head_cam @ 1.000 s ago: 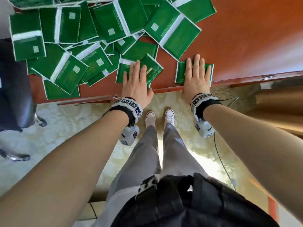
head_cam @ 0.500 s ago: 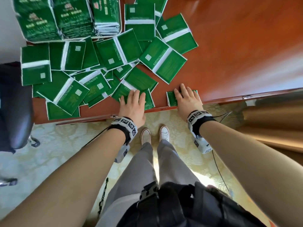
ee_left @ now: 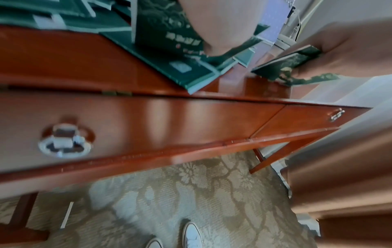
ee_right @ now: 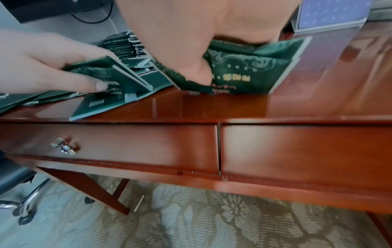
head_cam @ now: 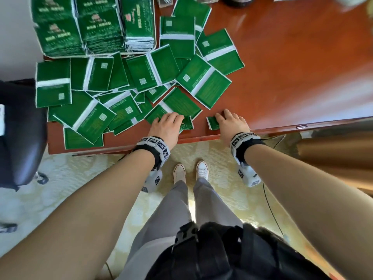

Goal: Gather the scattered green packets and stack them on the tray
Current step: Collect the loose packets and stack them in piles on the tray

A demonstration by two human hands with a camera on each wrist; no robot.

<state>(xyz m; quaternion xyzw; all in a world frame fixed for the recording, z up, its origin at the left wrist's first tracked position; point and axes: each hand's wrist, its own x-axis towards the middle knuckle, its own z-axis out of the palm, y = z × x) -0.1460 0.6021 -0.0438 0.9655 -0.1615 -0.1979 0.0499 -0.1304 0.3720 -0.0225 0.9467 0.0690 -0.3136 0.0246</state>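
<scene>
Desk (head_cam: pixel 282 73): reddish-brown polished wood, drawers along the front edge, ring handle (ee_left: pixel 64 141) on one drawer front.

Scattered green packets (head_cam: pixel 113 91): a loose overlapping spread on the left half of the desk, most lying white-banded side up, reaching almost to the near edge.

Stacked packets (head_cam: pixel 90 25): several tall piles side by side at the far left of the desk; the tray beneath them cannot be made out.

Left hand (head_cam: pixel 166 127): palm down at the near edge of the spread, fingers curled over a printed-face packet (head_cam: pixel 186 124), thumb tip (ee_right: pixel 99 86) pressing its top; the packet's right edge is lifted off the wood in the right wrist view.

Right hand (head_cam: pixel 232 122): just right of the left, apart from it, fingers bent and closed round a single green packet (head_cam: pixel 213 123) that lies alone by the desk edge; the packet is bowed upward under the palm in the right wrist view (ee_right: pixel 250 72).

Below: patterned carpet (head_cam: pixel 218 158), white shoes (head_cam: pixel 201 168), black office chair (head_cam: pixel 18 138) at left.
</scene>
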